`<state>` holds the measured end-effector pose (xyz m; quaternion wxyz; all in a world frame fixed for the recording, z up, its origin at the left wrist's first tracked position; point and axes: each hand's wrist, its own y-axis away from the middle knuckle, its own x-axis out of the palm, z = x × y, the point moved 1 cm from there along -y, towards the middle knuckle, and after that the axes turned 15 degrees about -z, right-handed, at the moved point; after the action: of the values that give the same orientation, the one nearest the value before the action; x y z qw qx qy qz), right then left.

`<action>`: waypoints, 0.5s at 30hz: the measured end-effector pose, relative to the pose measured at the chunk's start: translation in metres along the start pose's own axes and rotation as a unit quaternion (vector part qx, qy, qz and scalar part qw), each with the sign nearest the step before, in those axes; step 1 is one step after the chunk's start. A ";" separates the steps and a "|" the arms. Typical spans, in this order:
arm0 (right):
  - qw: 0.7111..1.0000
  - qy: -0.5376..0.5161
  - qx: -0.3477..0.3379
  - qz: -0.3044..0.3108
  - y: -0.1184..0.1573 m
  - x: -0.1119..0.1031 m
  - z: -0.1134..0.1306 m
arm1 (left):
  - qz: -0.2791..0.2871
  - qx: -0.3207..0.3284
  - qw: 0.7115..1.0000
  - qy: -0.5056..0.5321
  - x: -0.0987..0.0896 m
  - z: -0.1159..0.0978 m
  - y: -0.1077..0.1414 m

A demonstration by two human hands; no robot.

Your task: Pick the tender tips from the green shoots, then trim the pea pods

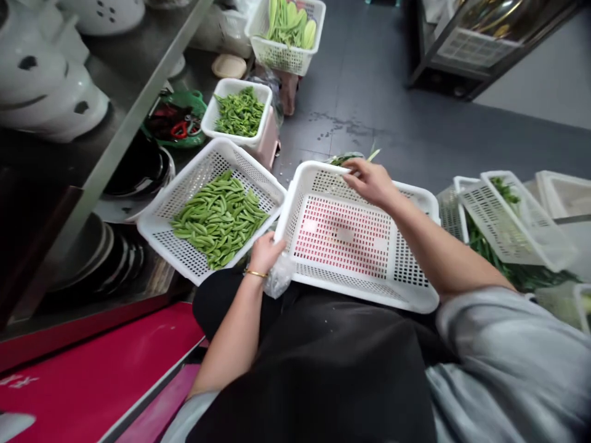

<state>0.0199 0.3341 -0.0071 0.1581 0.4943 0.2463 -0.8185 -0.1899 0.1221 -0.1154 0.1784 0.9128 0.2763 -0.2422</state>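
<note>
A perforated white basket (pixel 344 246) is held at the near edge of a dark tiled floor (pixel 392 144), just beyond a black apron (pixel 341 369). Its left rim is gripped close to the near corner by the left hand (pixel 266 253), the fingers closed around the plastic. Beneath that hand, a clear plastic bag (pixel 279 275) is seen hanging; whether it is also held cannot be told. The right hand (pixel 372 183) is reached across to the far rim, its fingers bent and set fairly narrow; whether the rim or some scrap is pinched there cannot be made out. Tiny dark specks are visible on the basket's base, and red is shown through its holes.

To the left, sugar snap peas (pixel 219 221) are heaped in a second perforated basket (pixel 159 237), its right corner seen right up against the first basket's left rim. Farther off, leafy greens (pixel 242 112) are piled in a smaller basket (pixel 210 127).

The step in hand is judged to be the steadying or clearing of the basket. For the next move, a steady left grip and a surer right hold on the far rim would be required.
</note>
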 end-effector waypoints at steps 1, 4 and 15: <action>0.999 0.016 0.043 0.014 0.035 -0.014 -0.015 | -0.002 -0.016 1.000 0.021 -0.001 0.000 -0.001; 0.987 -0.003 0.121 0.108 0.140 -0.028 -0.041 | -0.050 -0.081 0.993 0.068 -0.012 -0.002 -0.003; 0.991 -0.032 0.070 0.114 0.269 -0.008 -0.057 | -0.374 -0.024 0.923 0.081 -0.107 -0.062 0.006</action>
<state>0.2006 0.1431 -0.0888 0.2236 0.5026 0.1255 -0.8256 -0.2433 0.1016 -0.0054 0.0739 0.7549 0.6171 -0.2094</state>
